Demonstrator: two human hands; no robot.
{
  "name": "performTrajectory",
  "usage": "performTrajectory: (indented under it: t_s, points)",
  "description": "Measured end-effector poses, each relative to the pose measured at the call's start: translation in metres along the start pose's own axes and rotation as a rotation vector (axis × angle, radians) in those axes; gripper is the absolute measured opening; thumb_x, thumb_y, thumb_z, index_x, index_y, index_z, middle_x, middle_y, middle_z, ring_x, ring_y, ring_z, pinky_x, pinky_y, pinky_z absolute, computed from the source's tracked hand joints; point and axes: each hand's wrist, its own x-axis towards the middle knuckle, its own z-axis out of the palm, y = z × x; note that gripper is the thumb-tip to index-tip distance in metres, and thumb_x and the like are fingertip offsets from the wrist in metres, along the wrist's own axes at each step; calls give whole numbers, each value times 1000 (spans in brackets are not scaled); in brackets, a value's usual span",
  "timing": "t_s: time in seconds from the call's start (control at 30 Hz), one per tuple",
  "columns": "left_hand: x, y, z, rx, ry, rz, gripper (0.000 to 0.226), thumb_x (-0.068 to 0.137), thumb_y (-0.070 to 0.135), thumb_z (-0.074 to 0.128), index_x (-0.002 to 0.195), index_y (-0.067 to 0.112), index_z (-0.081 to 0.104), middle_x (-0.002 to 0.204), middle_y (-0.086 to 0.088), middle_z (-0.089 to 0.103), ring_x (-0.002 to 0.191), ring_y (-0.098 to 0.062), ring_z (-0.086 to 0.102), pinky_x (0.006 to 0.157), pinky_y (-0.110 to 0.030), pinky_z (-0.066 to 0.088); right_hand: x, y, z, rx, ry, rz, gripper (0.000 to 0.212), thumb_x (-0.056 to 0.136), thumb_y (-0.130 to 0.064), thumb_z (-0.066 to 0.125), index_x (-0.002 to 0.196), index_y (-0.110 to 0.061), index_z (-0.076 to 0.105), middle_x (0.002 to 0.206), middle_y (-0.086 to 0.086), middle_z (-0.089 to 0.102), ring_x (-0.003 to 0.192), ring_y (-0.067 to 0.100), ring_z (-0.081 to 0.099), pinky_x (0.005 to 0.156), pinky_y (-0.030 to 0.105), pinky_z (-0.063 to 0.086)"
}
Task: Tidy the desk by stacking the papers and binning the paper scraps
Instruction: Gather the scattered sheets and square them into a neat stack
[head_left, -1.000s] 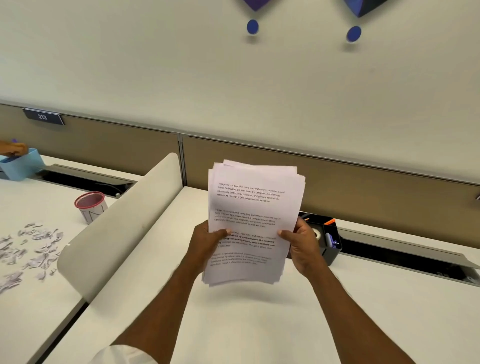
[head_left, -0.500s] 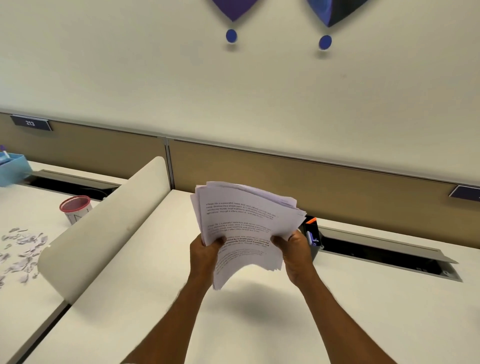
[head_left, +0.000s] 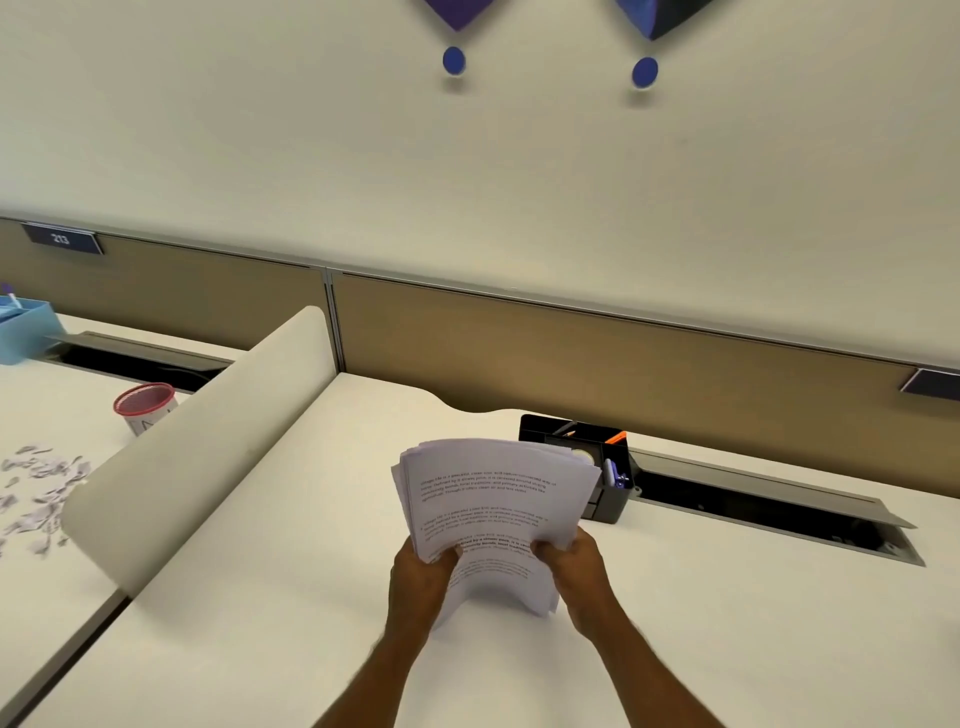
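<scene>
Gripping the papers from both sides, the left hand and right hand pinch them, bottom edges on the desk.

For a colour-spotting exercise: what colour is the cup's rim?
Red; the cup shows best in the head view.

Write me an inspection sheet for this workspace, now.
Surface: white desk, curved divider along its left.
Job's things: paper stack, uneven and bowed, held up; paper scraps on the neighbouring desk beyond the divider.
Clutter: black organiser behind the stack; red mesh cup by the scraps; blue box far left.
Grippers: left hand and right hand grip the stack's lower sides.
Cables: nothing seen.
Surroundings: tan partition, sign 213, open desk slot.
</scene>
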Motion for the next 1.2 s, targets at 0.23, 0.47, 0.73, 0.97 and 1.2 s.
performTrajectory:
  t_s: [0.23,0.47,0.73,0.97,1.2]
  points:
    - [7,-3,1,106,-11,-2,35,83,9,70,116,12,62,106,-3,71,96,-23,67,73,-24,52,8,5,4,-87,12,25,27,84,0,66,90,-26,63,93,-2,70,90,19,65,67,25,53]
    - [12,1,-4,148,-64,52,28,81,10,69,105,22,64,95,7,72,89,-13,68,64,-16,51,11,8,3,-52,25,53,30,66,-12,70,96,-14,69,95,11,73,91,31,66,75,41,58]
    - [14,5,1,209,-60,85,30,87,3,62,117,11,60,105,-2,69,94,-21,65,68,-13,48,14,12,-2,-47,54,69,36,66,-16,69,102,-12,66,99,11,72,93,30,66,81,45,58]
    - [13,-6,-3,285,-112,53,58,74,33,50,123,3,57,113,-9,68,98,-25,63,77,-24,45,15,19,1,-90,17,129,29,85,5,63,101,-19,63,102,6,69,97,25,64,78,33,55]
    - [22,-2,-11,342,-164,65,51,77,33,52,119,4,57,109,-5,67,96,-23,64,68,-14,46,19,15,5,-124,12,157,32,86,5,60,100,-24,60,98,-1,67,94,22,63,84,38,54]
